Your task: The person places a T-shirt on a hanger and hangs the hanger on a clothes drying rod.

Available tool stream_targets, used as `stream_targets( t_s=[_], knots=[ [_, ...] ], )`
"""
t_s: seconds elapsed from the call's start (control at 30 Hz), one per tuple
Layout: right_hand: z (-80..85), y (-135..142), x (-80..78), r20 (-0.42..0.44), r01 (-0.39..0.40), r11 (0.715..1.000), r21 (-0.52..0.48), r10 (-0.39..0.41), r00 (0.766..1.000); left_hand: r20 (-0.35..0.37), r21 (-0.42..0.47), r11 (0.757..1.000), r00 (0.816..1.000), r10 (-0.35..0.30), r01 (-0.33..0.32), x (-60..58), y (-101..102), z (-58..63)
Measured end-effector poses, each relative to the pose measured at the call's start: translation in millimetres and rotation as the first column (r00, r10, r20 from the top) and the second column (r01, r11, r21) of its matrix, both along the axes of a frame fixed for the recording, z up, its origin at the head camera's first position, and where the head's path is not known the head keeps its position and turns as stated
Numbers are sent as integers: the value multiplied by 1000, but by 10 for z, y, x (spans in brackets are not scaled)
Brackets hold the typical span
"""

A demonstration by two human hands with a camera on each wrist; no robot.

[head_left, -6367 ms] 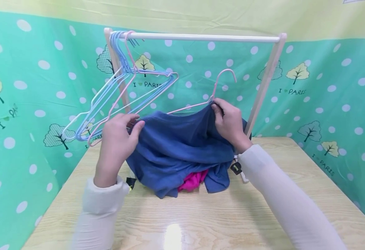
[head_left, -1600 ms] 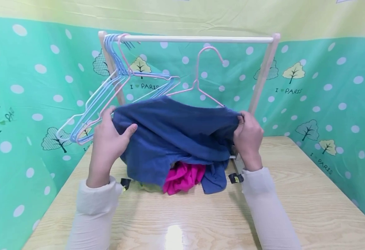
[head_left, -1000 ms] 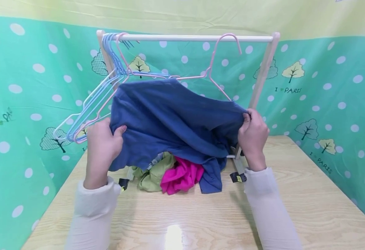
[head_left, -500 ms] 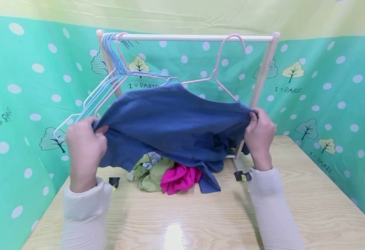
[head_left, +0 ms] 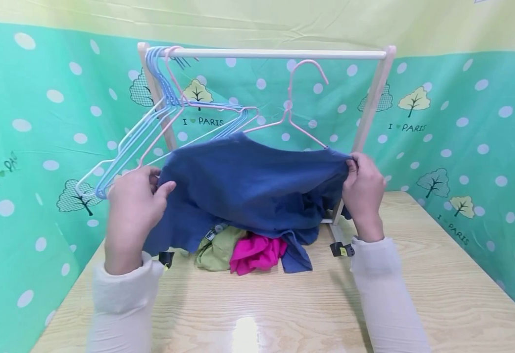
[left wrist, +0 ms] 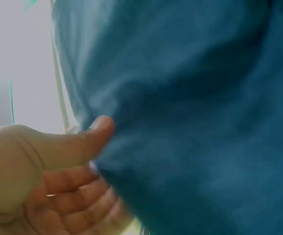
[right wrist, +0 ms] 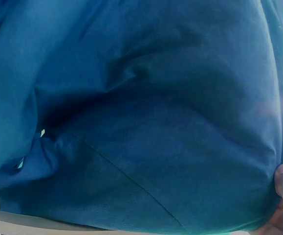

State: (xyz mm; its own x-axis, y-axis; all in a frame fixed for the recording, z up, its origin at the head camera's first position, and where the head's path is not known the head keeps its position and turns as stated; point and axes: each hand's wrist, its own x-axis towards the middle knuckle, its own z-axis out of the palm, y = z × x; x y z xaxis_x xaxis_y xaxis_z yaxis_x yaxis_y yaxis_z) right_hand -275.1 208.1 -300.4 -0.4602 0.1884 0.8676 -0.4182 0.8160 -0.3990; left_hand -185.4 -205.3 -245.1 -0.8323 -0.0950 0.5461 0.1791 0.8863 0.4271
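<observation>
A dark blue shirt (head_left: 257, 181) hangs spread between both hands, with a pink hanger (head_left: 290, 115) inside it. The hook and upper arms of that hanger rise out of the neckline, and its lower part is hidden in the cloth. At the shirt's left edge my left hand (head_left: 135, 206) holds loosely, thumb in front of the cloth and fingers behind, as the left wrist view shows. My right hand (head_left: 365, 189) pinches the shoulder on the other side. The hanger's hook stands a little below the rail (head_left: 275, 54) in the head view.
A wooden clothes rack (head_left: 372, 98) stands on the table (head_left: 283, 309). Several blue, white and pink hangers (head_left: 169, 93) hang at the rail's left end. Below the shirt lie a green garment (head_left: 217, 255) and a magenta one (head_left: 257, 252). A polka-dot curtain (head_left: 460, 98) surrounds the table.
The pink hanger and shirt have moved down and left from near rail height. The left hand has come inward and its grip has loosened; the right hand still pinches its side.
</observation>
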Motion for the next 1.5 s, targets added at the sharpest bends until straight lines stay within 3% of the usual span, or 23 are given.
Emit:
stream_targets(
  t_s=[0.13, 0.27, 0.47, 0.77, 0.97, 1.17, 1.37, 1.5],
  knots=[
    [12, -18, 23, 20, -1, 999, 41, 0, 1000, -139, 5, 1000, 990, -18, 18, -22, 158, -27],
    [21, -18, 47, 30, -9, 998, 56, 7, 1000, -259, 17, 1000, 966, 12, -8, -69, 281, -76],
    [30, -53, 56, 28, -28, 994, 109, 25, 999, -361, 4, 1000, 932, 28, -28, -138, 399, -138],
    [54, -169, 109, 34, -66, 986, 155, 62, 998, -415, -80, 997, 910, -21, -14, -229, 459, -219],
    [69, -210, 139, 54, -104, 977, 184, 96, 994, -449, -101, 994, 893, -16, -33, -255, 459, -247],
    [90, -203, 165, 85, -162, 962, 220, 147, 986, -427, -137, 988, 904, 3, -68, -255, 442, -253],
    [116, -160, 199, 161, -255, 918, 305, 214, 963, -389, -146, 988, 921, -8, -53, -258, 436, -255],
    [112, -187, 216, 284, -359, 858, 369, 263, 922, -386, -162, 986, 922, -28, -37, -263, 448, -258]
  ],
)
